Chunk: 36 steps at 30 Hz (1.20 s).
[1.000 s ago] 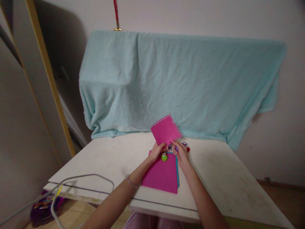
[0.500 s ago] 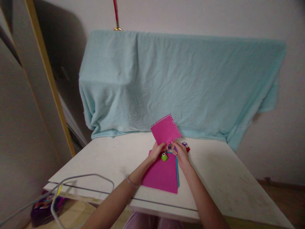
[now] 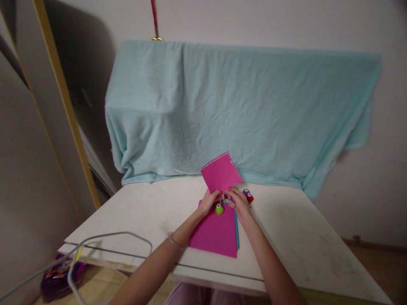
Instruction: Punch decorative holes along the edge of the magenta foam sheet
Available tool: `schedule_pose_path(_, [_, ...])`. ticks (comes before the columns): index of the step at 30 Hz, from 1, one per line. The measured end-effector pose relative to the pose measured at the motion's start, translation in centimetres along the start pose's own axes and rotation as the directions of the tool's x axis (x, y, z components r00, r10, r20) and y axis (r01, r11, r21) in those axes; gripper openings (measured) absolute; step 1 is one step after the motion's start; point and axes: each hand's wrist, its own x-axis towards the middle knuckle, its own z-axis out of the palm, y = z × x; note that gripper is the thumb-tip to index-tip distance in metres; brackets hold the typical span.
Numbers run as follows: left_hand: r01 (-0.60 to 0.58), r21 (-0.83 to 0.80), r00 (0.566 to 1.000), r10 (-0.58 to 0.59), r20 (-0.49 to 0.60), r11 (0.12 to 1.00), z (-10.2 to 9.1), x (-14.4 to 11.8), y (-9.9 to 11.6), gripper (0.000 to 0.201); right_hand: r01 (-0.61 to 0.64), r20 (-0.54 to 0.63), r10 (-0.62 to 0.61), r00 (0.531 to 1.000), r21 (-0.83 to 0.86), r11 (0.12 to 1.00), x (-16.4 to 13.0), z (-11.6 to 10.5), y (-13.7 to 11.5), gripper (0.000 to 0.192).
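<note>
Nearest the viewer, two bare forearms reach forward over the near edge of a white, scuffed tabletop [image 3: 133, 212]. A thin bracelet [image 3: 174, 242] circles the left wrist. Under the forearms lies a flat stack of magenta craft sheets with a blue sheet edge showing along its right side [image 3: 214, 233].

Just beyond that stack, the left hand [image 3: 208, 202] pinches the lower corner of a small square magenta sheet with tiny punched holes along its edges [image 3: 220, 173], holding it upright and tilted above the stack. The right hand [image 3: 239, 205] is closed around a small purple craft punch [image 3: 231, 198], mostly hidden by the fingers, pressed at the lower edge of the square sheet. Between the two hands, resting on the stack, sits a small green craft punch [image 3: 218, 208]. Just right of the right hand, on the tabletop, are a small red punch [image 3: 250, 197] and another purple one [image 3: 245, 191], touching or nearly so.

The square sheet looks light and thin, stiff enough to stand in a pinch yet easily creased; its perforated border would likely tear if pulled, so a hold at a plain corner or the middle of an edge seems safest.

Behind the square sheet, a pale turquoise towel [image 3: 241, 110] drapes over something bulky against a white wall. Left of the tabletop, a grey cable [image 3: 111, 235] loops off the edge.
</note>
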Motion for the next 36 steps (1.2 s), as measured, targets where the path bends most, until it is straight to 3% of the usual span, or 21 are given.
schedule_pose_path(8, [-0.039, -0.002, 0.999, 0.039, 0.031, 0.999, 0.1, -0.2, 0.4, 0.020, -0.009, 0.026, 0.009, 1.000, -0.012, 1.000, 0.2, 0.0, 0.5, 0.031])
schedule_pose_path(17, [0.032, -0.012, 0.999, -0.032, 0.006, 0.999, -0.1, 0.2, -0.3, 0.022, 0.054, -0.039, -0.054, 0.998, 0.004, 0.999, 0.2, -0.4, -0.2, 0.028])
schedule_pose_path(36, [0.038, 0.026, 0.999, -0.039, 0.023, 0.999, -0.4, 0.0, -0.5, 0.022, 0.224, -0.214, -0.204, 0.955, 0.075, 0.972, -0.1, -1.1, -2.0, 0.028])
